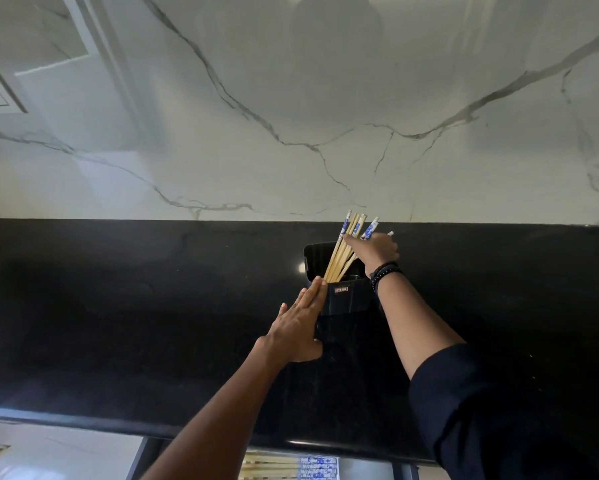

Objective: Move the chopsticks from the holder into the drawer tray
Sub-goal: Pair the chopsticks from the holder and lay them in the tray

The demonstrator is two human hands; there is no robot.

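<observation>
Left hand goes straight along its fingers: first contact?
Likely the chopsticks where they leave the holder; the left hand lies flat against the holder's side, fingertips at its rim. Depth unclear.

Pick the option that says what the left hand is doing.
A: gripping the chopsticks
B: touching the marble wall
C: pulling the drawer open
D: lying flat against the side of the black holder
D: the left hand lies with straight fingers against the black holder, while the right hand grips the chopsticks.
</observation>
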